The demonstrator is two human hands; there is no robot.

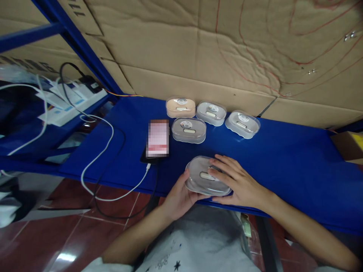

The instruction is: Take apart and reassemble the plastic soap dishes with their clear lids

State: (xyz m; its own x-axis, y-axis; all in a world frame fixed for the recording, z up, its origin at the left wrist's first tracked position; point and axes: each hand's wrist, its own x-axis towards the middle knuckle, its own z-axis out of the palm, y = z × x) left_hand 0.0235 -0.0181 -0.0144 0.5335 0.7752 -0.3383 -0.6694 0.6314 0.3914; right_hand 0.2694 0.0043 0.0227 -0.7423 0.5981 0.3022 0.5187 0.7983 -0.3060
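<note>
Clear, rounded-oblong plastic container with a grey interior (200, 185) sits between both hands at the near edge of the blue worktop (283, 170): the left hand's (180, 198) grip holds its side and underside, while the right hand's (239, 183) grip spreads across its lid and near side.

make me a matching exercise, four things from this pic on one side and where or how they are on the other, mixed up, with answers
1. peach case
2. phone
3. cardboard sheet
4. nearest grey case

A. lit screen facing up
B. in the left hand, right hand on top
C. leftmost in the back row
D. standing behind the blue table

Pairs: 1-C, 2-A, 3-D, 4-B
</note>
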